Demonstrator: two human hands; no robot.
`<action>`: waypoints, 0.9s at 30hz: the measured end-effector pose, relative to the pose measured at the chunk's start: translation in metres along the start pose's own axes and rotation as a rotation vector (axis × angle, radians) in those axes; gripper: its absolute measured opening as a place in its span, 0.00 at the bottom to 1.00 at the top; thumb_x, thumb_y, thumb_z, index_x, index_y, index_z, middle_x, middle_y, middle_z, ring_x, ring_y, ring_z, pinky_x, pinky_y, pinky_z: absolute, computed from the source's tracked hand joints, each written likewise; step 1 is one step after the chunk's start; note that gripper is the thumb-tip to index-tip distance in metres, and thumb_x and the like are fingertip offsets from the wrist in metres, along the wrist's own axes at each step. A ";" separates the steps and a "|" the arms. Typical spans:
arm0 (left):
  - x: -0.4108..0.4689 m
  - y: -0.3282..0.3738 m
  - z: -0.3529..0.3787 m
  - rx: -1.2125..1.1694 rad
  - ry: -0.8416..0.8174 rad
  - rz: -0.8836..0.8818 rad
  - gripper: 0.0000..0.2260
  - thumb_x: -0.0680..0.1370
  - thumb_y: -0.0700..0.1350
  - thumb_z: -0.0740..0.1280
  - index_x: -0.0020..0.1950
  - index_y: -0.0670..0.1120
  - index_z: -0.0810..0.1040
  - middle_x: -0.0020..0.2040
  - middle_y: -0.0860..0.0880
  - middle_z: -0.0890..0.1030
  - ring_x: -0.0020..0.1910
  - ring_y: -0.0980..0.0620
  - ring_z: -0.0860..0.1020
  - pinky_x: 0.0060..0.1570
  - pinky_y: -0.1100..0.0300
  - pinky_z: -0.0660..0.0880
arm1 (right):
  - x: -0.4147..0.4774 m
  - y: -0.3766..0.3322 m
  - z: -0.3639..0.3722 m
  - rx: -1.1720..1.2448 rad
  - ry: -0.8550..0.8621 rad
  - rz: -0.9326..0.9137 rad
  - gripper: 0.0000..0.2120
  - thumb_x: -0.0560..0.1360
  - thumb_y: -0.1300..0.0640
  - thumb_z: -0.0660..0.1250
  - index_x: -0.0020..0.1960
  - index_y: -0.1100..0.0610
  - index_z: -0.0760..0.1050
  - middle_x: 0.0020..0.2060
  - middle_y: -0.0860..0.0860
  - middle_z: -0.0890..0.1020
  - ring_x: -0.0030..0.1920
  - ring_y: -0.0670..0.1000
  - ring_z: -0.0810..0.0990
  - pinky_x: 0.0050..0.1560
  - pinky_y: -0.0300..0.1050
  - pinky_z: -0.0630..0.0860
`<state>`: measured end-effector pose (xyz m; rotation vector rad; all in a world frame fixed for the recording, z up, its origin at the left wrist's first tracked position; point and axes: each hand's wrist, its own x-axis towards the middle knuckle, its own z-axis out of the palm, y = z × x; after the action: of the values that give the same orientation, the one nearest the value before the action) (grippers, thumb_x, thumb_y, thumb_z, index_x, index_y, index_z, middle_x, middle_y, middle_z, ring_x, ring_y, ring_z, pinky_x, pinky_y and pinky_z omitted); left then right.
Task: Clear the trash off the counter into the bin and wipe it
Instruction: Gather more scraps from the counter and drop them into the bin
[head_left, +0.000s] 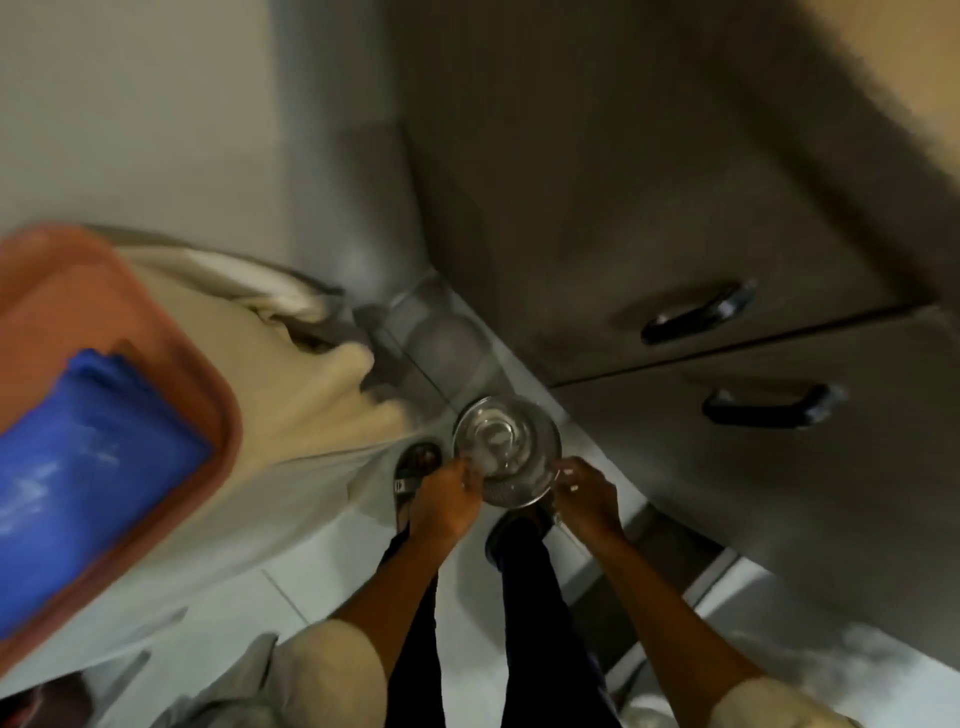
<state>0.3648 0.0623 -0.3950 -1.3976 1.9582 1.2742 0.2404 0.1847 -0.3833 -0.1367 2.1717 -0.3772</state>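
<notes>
I look straight down at the floor. Both hands hold a round shiny metal bowl (506, 449) with a perforated rim, low in front of my legs. My left hand (447, 501) grips its left edge and my right hand (584, 499) grips its right edge. Something pale and glassy sits inside the bowl; the blur hides what it is. An orange-rimmed bin (130, 332) with a blue bag or liner (78, 467) inside stands at the left, apart from the bowl. The counter top is out of view.
Grey cabinet doors (649, 208) with two black handles (696, 312) fill the right side. A cream cloth or bag (291, 395) drapes beside the bin. My sandalled feet (415, 467) stand on pale floor tiles (322, 566).
</notes>
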 end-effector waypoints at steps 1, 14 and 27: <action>-0.008 0.003 -0.010 -0.016 0.011 0.024 0.13 0.81 0.50 0.60 0.58 0.46 0.79 0.55 0.41 0.83 0.54 0.41 0.80 0.54 0.48 0.78 | -0.012 -0.006 -0.008 0.004 -0.013 0.008 0.05 0.78 0.59 0.61 0.48 0.53 0.76 0.49 0.54 0.83 0.40 0.47 0.78 0.40 0.37 0.75; -0.144 0.203 -0.183 -0.421 0.634 0.802 0.09 0.75 0.52 0.65 0.52 0.65 0.76 0.44 0.63 0.83 0.43 0.64 0.81 0.45 0.74 0.75 | -0.240 -0.162 -0.220 0.438 0.316 -0.799 0.13 0.75 0.61 0.65 0.49 0.42 0.78 0.42 0.42 0.84 0.39 0.43 0.83 0.39 0.30 0.76; -0.132 0.415 -0.218 0.074 0.796 0.907 0.08 0.78 0.47 0.65 0.55 0.51 0.79 0.53 0.49 0.83 0.49 0.48 0.81 0.43 0.58 0.73 | -0.195 -0.148 -0.397 0.232 0.856 -0.493 0.09 0.74 0.59 0.66 0.54 0.52 0.76 0.54 0.52 0.80 0.54 0.52 0.77 0.52 0.46 0.75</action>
<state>0.0834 -0.0237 -0.0074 -1.0622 3.3960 0.9684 0.0292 0.1764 0.0325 -0.4495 2.8906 -1.1276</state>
